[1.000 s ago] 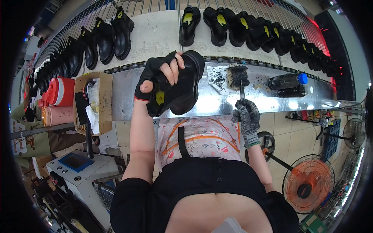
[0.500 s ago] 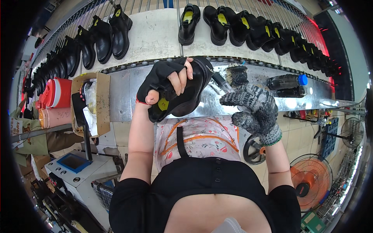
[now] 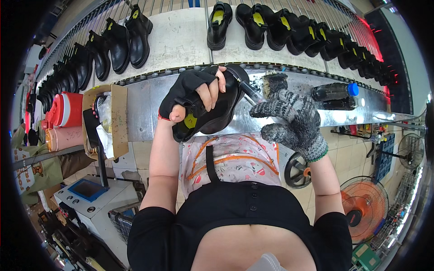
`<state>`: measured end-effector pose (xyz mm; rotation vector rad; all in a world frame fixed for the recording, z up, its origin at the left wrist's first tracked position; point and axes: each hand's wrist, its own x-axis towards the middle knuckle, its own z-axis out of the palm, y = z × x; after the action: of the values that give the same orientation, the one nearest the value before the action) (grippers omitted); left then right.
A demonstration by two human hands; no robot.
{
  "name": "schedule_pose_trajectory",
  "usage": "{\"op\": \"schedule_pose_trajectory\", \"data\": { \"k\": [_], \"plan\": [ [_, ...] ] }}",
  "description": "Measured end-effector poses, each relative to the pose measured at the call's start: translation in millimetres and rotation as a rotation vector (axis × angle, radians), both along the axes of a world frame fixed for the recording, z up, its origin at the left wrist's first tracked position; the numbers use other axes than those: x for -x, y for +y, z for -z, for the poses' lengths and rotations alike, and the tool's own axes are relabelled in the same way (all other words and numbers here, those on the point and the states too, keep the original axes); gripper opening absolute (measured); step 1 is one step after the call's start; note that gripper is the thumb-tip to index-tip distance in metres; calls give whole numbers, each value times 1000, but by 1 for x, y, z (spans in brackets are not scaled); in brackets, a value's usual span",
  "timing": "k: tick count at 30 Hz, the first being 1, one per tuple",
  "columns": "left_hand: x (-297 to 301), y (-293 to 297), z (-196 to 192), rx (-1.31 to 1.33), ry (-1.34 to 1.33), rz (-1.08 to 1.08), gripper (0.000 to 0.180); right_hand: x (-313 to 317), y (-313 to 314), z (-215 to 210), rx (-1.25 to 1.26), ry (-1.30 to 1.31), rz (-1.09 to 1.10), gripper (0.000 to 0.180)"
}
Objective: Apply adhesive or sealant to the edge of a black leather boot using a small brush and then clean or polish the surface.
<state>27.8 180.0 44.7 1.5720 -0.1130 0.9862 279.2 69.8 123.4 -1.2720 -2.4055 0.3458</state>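
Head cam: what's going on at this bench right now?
A person at a metal workbench holds a black shoe up in the left hand, which wears a black fingerless glove. The right hand, in a grey knit glove, holds a brush whose tip meets the shoe's edge. A dark-stained pot and two dark bottles sit on the bench behind. Rows of black shoes stand on the conveyor beyond.

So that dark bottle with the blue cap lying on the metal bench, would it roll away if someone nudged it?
Probably. The bottle lies on its side on the smooth metal bench and looks round, so a sideways nudge would likely set it rolling. It seems full of dark liquid, so it may feel fairly heavy for its size. A second dark bottle close beside it might stop it.
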Motion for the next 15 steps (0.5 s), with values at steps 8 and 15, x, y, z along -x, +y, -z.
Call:
{"op": "schedule_pose_trajectory", "data": {
  "k": [8,15],
  "plan": [
    [7,10,7,7,-42,13,79,2,5,15,-116,-113,-17,29],
    [25,30,28,53,-188,37,80,20,5,46,-86,51,24,38]
  ]
}}
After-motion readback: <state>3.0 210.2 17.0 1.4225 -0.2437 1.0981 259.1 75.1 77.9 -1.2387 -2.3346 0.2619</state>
